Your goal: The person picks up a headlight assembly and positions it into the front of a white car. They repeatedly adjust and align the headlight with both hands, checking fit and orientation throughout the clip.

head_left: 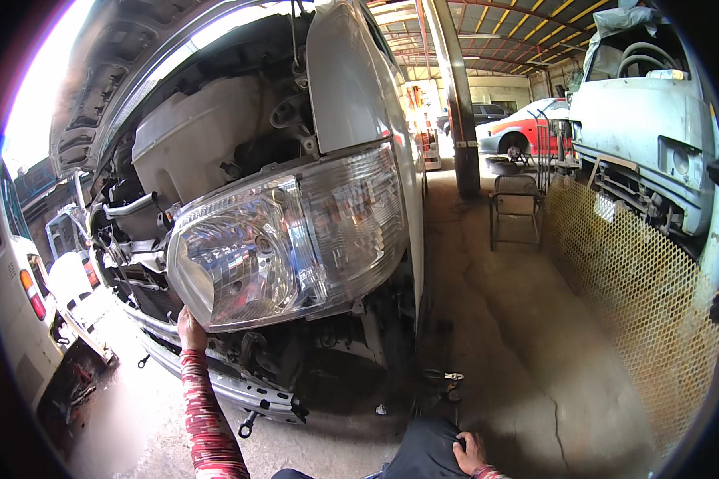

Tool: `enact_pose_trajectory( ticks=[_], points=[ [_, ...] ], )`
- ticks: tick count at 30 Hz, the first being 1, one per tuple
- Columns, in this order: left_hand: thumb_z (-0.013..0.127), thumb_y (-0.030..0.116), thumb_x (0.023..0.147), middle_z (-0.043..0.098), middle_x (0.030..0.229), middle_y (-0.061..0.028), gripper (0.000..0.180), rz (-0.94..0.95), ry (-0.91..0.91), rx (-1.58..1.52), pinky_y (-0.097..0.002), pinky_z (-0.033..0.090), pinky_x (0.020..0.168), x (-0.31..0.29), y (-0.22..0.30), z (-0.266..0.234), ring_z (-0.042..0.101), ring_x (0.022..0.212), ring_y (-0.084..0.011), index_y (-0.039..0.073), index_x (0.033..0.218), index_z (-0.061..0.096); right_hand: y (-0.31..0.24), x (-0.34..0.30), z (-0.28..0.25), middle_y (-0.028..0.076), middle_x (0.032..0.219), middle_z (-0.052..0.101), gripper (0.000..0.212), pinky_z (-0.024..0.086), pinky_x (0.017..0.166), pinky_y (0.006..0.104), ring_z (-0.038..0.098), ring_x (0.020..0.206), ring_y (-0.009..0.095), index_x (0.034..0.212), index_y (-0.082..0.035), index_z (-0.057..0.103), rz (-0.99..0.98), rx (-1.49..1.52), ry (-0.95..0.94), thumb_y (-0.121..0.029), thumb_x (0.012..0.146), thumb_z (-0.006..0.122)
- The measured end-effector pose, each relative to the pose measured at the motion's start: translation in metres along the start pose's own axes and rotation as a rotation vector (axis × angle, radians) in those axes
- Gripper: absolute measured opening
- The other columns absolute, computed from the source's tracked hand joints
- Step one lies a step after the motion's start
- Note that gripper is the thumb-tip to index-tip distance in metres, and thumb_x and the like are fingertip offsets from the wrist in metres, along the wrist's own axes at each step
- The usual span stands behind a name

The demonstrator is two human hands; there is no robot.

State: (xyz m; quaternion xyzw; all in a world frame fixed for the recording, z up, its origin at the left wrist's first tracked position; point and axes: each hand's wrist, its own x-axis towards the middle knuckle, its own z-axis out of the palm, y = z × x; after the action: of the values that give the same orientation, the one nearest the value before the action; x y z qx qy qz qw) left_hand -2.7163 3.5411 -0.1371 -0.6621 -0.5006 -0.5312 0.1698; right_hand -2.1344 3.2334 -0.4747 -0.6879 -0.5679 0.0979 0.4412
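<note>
A large clear headlight (351,215) sits at the front corner of a van with its hood raised. My left hand (190,331) holds the headlight by its lower inner corner, with some fingers hidden behind the lamp. Below that hand runs the bare metal bumper bar (252,395), with a tow eye (248,425) hanging from it. My right hand (470,453) lies on my dark-trousered knee (423,447), fingers apart and holding nothing. Hand tools (453,377) lie on the floor just beyond the knee.
Inside the engine bay is a pale plastic tank (204,132). To the right stand an expanded-metal mesh panel (639,295), a metal-framed chair (516,209) and a pale blue vehicle front (639,128). A post (459,104) and a red car (527,132) are farther back. A white vehicle (16,295) is at left.
</note>
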Motion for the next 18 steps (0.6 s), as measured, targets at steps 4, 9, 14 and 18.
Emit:
enact_pose_trajectory(
  ticks=[4, 9, 14, 18],
  points=[
    [0.022, 0.049, 0.109, 0.068, 0.103, -0.0244, 0.069, 0.018, 0.013, 0.058, -0.0441, 0.047, 0.089, 0.000, -0.007, 0.001, 0.062, 0.101, -0.0416, -0.006, 0.108, 0.065, 0.002, 0.000, -0.001, 0.023, 0.120, 0.058, 0.030, 0.044, 0.098, 0.0521, 0.053, 0.114, 0.044, 0.118, -0.013, 0.059, 0.103, 0.105, -0.091, -0.031, 0.095, 0.062],
    [0.032, 0.024, 0.107, 0.067, 0.109, -0.0244, 0.043, 0.165, 0.003, 0.180, -0.0458, 0.048, 0.091, 0.000, -0.020, 0.001, 0.062, 0.105, -0.0419, -0.005, 0.117, 0.062, 0.010, 0.001, 0.005, 0.017, 0.115, 0.058, 0.032, 0.043, 0.100, 0.0480, 0.052, 0.114, 0.040, 0.115, -0.014, 0.057, 0.126, 0.054, -0.105, -0.028, 0.088, 0.066],
    [0.036, 0.009, 0.102, 0.066, 0.113, -0.0237, 0.033, 0.199, -0.027, 0.323, -0.0467, 0.049, 0.091, -0.003, -0.027, -0.002, 0.062, 0.106, -0.0428, -0.003, 0.121, 0.060, 0.013, 0.001, 0.005, 0.016, 0.116, 0.058, 0.031, 0.043, 0.100, 0.0479, 0.052, 0.115, 0.039, 0.115, -0.014, 0.057, 0.152, 0.103, -0.097, -0.028, 0.088, 0.066],
    [0.050, 0.008, 0.092, 0.066, 0.112, -0.0222, 0.028, 0.235, -0.019, 0.381, -0.0473, 0.048, 0.092, -0.005, -0.037, -0.003, 0.061, 0.106, -0.0412, 0.000, 0.115, 0.064, 0.013, 0.001, 0.000, 0.016, 0.117, 0.057, 0.031, 0.042, 0.100, 0.0484, 0.051, 0.116, 0.039, 0.115, -0.015, 0.056, 0.168, 0.129, -0.099, -0.027, 0.088, 0.065]
  ],
)
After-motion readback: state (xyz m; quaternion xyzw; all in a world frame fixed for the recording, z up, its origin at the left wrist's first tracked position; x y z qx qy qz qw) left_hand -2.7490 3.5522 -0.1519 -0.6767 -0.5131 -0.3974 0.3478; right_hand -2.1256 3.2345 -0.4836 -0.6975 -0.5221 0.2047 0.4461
